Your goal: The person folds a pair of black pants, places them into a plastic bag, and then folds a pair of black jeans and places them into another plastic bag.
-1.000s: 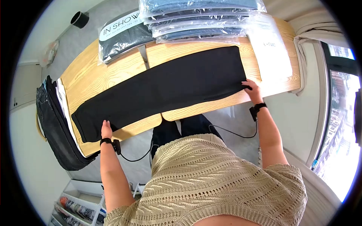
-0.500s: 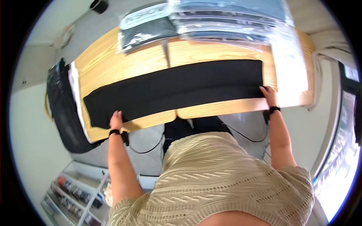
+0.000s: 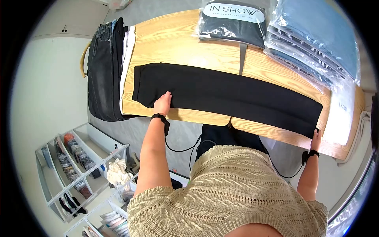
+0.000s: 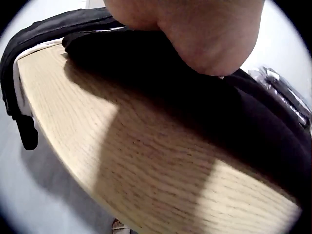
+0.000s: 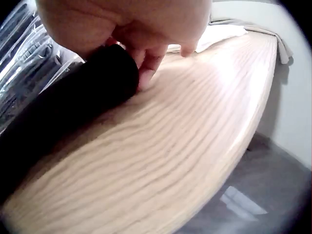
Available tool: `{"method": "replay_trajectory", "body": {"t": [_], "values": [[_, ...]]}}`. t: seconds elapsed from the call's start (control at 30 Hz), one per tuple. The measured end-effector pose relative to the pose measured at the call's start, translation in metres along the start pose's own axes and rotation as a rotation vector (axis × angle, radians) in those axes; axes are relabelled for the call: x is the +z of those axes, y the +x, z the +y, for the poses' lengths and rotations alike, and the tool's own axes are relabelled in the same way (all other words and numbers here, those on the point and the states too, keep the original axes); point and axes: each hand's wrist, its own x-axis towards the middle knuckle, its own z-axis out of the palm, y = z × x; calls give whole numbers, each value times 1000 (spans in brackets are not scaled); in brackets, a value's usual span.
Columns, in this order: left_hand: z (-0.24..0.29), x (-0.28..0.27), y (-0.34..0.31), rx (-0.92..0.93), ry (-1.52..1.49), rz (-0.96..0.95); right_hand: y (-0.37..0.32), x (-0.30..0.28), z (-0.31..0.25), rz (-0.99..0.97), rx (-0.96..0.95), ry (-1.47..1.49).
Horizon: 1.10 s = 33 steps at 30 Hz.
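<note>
A long folded black garment [image 3: 229,93] lies flat across the wooden table [image 3: 173,35]. Near its left end, the left hand [image 3: 162,103] rests on the front edge with fingers extended over the cloth; in the left wrist view that hand [image 4: 200,34] covers part of the black fabric [image 4: 146,63], and its fingertips are hidden. The right hand [image 3: 316,140] is at the garment's front right corner. In the right wrist view the right hand [image 5: 131,29] has its thumb and fingers around the corner of the black cloth [image 5: 73,97], pinching it.
Bagged folded clothes [image 3: 316,35] are stacked at the back right, beside a bagged black item [image 3: 233,23] labelled IN SHOW. White packaging [image 3: 340,114] lies at the right end. Dark jeans [image 3: 104,71] hang over the left edge. Shelving [image 3: 79,158] stands lower left.
The head view has turned, so the table and garment appear tilted the other way and farther right. Both hands remain at the garment's front edge, near its two ends.
</note>
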Motion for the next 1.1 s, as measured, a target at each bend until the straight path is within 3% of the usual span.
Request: {"method": "replay_trajectory", "body": {"t": [0.1,0.17,0.27,0.47,0.6,0.7,0.77,0.8,0.87,0.93,1.0,1.07,1.1], "values": [[-1,-2,-1,15,-9,-49,1,6,4,87,-137,-6],[5,-5,-1,-51,-47,-92,3,2,-1,49,-89,-40],[-20,-20,-25,86,-7,38,12,-3,16,41,-65,-62],[-66,-15,-32,126,74,65,17,-4,30,111,-28,12],[-86,-15,-17,117,11,-24,21,-9,31,84,119,7],[-90,-25,-6,119,23,-81,33,-16,51,46,104,-18],[-94,-21,-3,126,299,-306,35,-14,56,7,108,-43],[-92,-20,-3,130,296,-310,33,-10,54,64,69,-80],[-84,-15,-7,55,289,-170,33,-7,52,139,49,-114],[-78,-18,-11,60,305,-164,28,-8,44,137,66,-126],[-60,-27,-15,-9,304,0,21,-8,31,127,49,-160],[-39,-21,-14,65,217,103,19,-8,29,121,40,-191],[-23,-21,-13,139,96,50,19,-6,31,136,21,-190]]}}
